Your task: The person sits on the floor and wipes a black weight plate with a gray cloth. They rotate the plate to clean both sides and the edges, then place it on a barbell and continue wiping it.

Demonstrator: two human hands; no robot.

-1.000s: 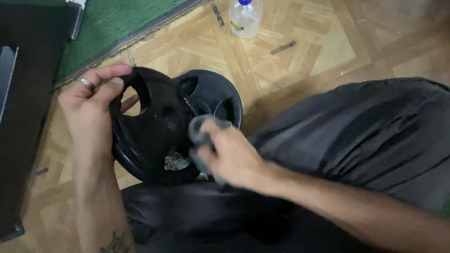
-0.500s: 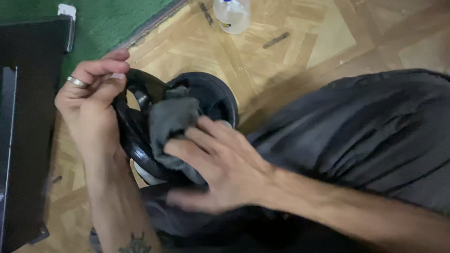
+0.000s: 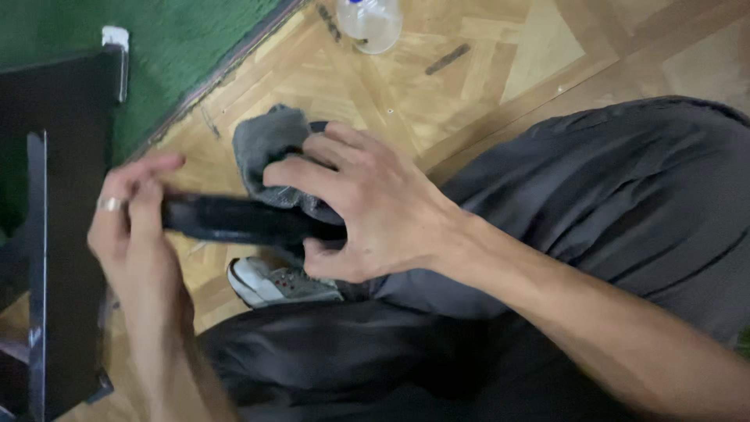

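1. Weight plate (image 3: 234,220), black and round, now lies edge-on to us as a dark band; half a second ago we saw its broad face with the handle cut-outs.
2. Our left hand (image 3: 129,227) has moved with it: the fingers (image 3: 144,207) pinch the plate's left end, a ring showing on one of them, where before they curled over the rim.
3. Our right hand (image 3: 367,215) is closed over the plate's right end, thumb below and fingers above, pressing a grey cloth (image 3: 266,148) onto the upper face. Earlier the cloth sat bunched on the visible face; now it spills out behind the knuckles.
4. We hold the plate in the air above the wooden parquet floor (image 3: 484,70), just over our dark-trousered lap (image 3: 609,203).
5. A grey and white shoe (image 3: 277,283) has come into view directly beneath the plate.
6. The plate's surface looks glossy black with a faint sheen along its edge; the motion blurs finer detail.
7. A clear plastic bottle (image 3: 369,22) stands on the floor at the top, a green mat (image 3: 156,47) lies at upper left, and a black panel (image 3: 62,234) sits at the left edge.
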